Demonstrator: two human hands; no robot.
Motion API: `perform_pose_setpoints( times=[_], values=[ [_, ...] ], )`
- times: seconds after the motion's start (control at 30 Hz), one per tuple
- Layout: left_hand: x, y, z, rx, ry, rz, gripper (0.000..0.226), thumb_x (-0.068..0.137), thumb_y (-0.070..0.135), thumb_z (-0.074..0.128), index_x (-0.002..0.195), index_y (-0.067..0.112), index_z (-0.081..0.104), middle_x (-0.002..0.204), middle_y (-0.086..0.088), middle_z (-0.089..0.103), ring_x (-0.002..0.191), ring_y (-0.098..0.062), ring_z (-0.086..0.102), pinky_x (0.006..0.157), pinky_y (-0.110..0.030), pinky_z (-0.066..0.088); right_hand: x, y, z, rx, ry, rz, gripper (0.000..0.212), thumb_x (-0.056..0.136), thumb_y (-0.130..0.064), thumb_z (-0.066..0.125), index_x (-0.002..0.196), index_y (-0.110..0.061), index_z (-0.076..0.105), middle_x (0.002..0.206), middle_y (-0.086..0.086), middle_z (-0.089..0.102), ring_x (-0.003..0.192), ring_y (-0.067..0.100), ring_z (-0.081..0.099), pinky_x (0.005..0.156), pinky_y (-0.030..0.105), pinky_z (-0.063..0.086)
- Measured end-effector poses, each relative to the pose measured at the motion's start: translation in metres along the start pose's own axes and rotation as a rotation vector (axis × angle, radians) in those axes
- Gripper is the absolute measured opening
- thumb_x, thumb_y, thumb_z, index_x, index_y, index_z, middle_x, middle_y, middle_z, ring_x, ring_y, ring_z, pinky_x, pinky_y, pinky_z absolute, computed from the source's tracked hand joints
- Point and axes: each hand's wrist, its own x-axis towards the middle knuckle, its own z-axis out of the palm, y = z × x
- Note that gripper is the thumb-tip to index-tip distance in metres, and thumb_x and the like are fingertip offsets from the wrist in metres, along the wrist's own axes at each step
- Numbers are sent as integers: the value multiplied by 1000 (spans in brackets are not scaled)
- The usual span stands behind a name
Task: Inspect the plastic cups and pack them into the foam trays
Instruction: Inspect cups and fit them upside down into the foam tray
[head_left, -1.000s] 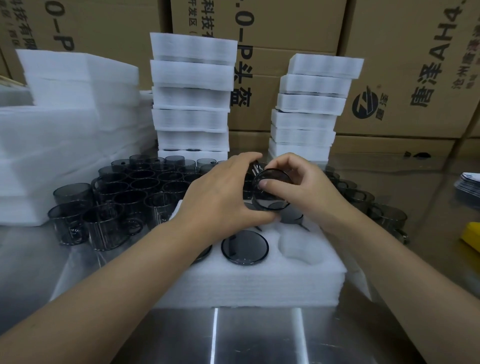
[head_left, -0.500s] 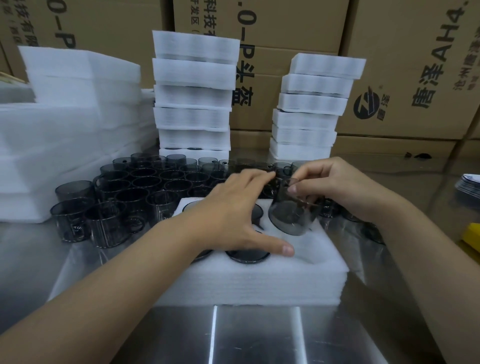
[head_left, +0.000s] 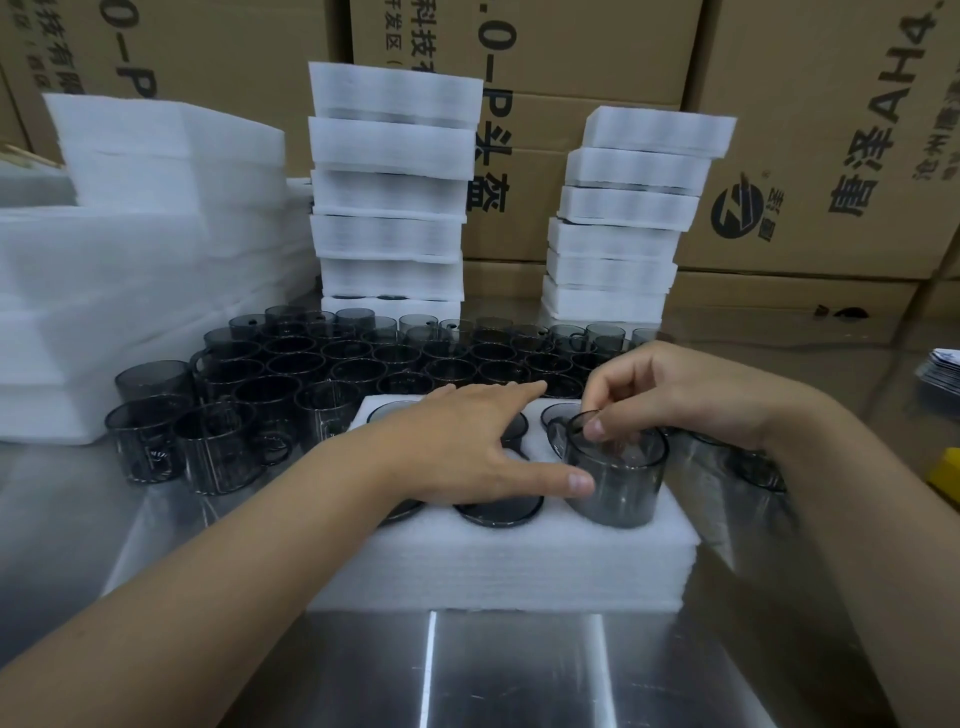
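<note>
Now cup (head_left: 615, 470) upright, mouth up, right hand (head_left: 675, 395) pinching rim.

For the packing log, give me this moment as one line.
phase: packing | right hand: pinches rim of cup | cup: upright, at near-right pocket of foam tray | left hand: flat on tray
</note>
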Motion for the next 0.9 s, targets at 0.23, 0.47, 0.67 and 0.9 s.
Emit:
perform_pose_setpoints(
  times=[0.23, 0.47, 0.67, 0.9],
  values=[
    [0, -1, 0, 47, -20, 14, 115, 50, 90, 25, 150, 37, 11, 159, 8, 14, 144, -8, 10, 113, -33, 9, -1, 0, -2, -28, -66, 29, 15, 82, -10, 71, 71, -20, 72, 68, -4, 66, 64, 6, 59, 63, 14, 46],
    [2, -2, 2, 37, -15, 22, 102, 61, 92, 13, 148, 39, 21, 159, 5, 16, 144, -4, 6, 116, -36, 5, 1, 3, -2, -48, -104, 44, 5, 79, -23, 75, 75, -22, 71, 71, -6, 64, 69, 5, 57, 66, 15, 44],
    [0, -1, 1, 25, -23, 35, 98, 59, 86, 18, 148, 43, 19, 160, 4, 13, 144, -3, 6, 116, -36, 3, -5, 18, -15, 5, -31, 102, 32, 62, -46, 76, 70, -18, 63, 62, 1, 51, 57, 11, 44, 54, 17, 40],
    [-1, 0, 0, 17, -33, 7, 102, 54, 86, 23, 147, 44, 19, 160, 10, 9, 144, -4, 5, 116, -34, 2, -10, 32, -19, 122, -113, 233, 38, 64, -39, 76, 51, -21, 45, 47, -6, 31, 42, 8, 29, 43, 15, 30]
  ],
)
